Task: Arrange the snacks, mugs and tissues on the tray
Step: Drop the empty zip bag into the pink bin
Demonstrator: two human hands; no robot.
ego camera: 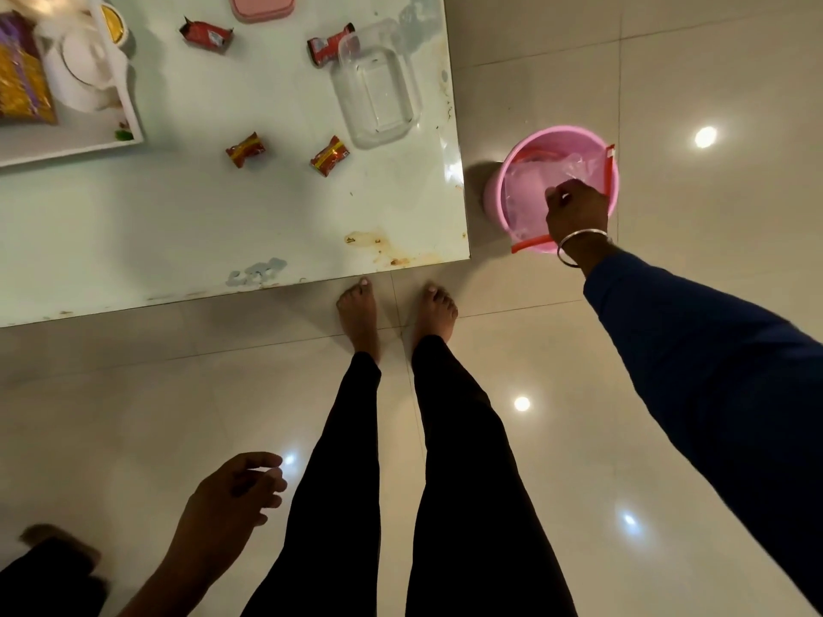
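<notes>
A white tray [67, 150] sits at the table's far left and holds a white mug [82, 60] and purple-and-gold snack packets [22, 82]. Beside the tray stands a mug with a gold inside [111, 22]. Several red snack packs lie loose on the table: two at the back [205, 34] [327, 44] and two nearer me [246, 149] [329, 155]. My right hand [576, 209] is over a pink bucket [492, 198] on the floor, fingers pinched on clear plastic wrap [579, 164]. My left hand [231, 496] hangs low by my leg, fingers apart and holding nothing. No tissues are visible.
A clear plastic container [378, 95] stands near the table's right edge, and a pink lid [262, 4] lies at the back. The white table [178, 238] ends just in front of my bare feet. Glossy tiled floor surrounds it. A dark object [49, 567] sits at the bottom left.
</notes>
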